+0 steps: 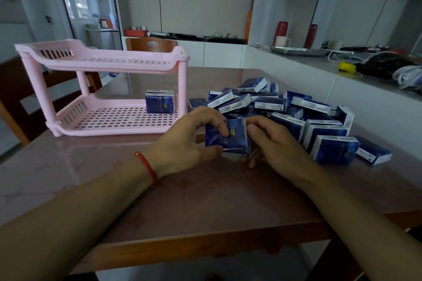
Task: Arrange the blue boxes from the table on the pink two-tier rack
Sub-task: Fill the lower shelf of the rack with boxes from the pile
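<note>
Both hands, left hand (182, 141) and right hand (271, 141), pinch a small stack of blue boxes (230, 138) at the table's centre, the pink rack (102, 61) at ten o'clock. Light, stiff cartons likely; squeezing the sides suits.

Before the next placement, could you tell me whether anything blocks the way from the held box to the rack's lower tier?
Nothing visible does. Both hands hold the blue box just right of the pink rack; the lower tier's front is open, with one box group standing at its back right.

Blue boxes (285, 112) heaped beside pink rack (102, 89).
</note>
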The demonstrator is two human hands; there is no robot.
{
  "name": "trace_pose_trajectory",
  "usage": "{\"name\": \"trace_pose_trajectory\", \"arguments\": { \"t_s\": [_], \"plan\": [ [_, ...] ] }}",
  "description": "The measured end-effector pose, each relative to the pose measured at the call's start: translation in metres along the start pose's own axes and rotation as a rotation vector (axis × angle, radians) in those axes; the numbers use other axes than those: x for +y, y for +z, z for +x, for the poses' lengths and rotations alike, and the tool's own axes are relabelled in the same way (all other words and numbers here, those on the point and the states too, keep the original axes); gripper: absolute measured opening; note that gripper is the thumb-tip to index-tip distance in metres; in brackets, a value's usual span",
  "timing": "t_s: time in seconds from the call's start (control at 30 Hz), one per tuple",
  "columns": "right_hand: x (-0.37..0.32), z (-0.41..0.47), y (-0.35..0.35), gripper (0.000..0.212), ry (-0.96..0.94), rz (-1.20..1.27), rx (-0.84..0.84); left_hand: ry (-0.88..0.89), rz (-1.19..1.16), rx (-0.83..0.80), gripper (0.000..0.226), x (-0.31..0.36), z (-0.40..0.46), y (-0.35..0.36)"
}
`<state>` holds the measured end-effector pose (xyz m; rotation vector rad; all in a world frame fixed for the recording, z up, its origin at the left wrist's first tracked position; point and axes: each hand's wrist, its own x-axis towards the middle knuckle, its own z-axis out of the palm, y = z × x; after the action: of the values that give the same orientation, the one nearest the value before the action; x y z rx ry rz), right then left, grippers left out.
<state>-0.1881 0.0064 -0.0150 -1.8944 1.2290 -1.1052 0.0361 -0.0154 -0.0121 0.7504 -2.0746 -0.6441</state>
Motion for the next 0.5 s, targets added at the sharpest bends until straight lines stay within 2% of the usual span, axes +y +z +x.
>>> {"name": "trace_pose_trajectory", "arguments": {
  "t_s": [0.07,0.2,0.27,0.4,0.5],
  "plan": [
    [-0.001,-0.001,0.000,0.024,-0.022,-0.028,-0.004,0.051,0.115,-0.003,0.031,0.002,0.000,0.000],
    [-0.002,-0.005,0.001,0.044,-0.105,-0.284,0.020,0.173,0.352,-0.052,0.032,0.006,0.000,-0.001],
    [-0.002,-0.005,0.001,0.047,-0.131,-0.281,0.011,0.123,0.268,-0.050,0.042,0.004,-0.001,-0.002],
    [0.000,-0.004,0.000,0.049,-0.123,-0.181,-0.073,-0.184,-0.085,-0.079,0.052,-0.002,-0.002,-0.005],
    [-0.001,-0.004,0.001,0.051,-0.128,-0.168,-0.087,-0.230,-0.033,-0.082,0.059,-0.005,-0.001,-0.006]
  ]
}}
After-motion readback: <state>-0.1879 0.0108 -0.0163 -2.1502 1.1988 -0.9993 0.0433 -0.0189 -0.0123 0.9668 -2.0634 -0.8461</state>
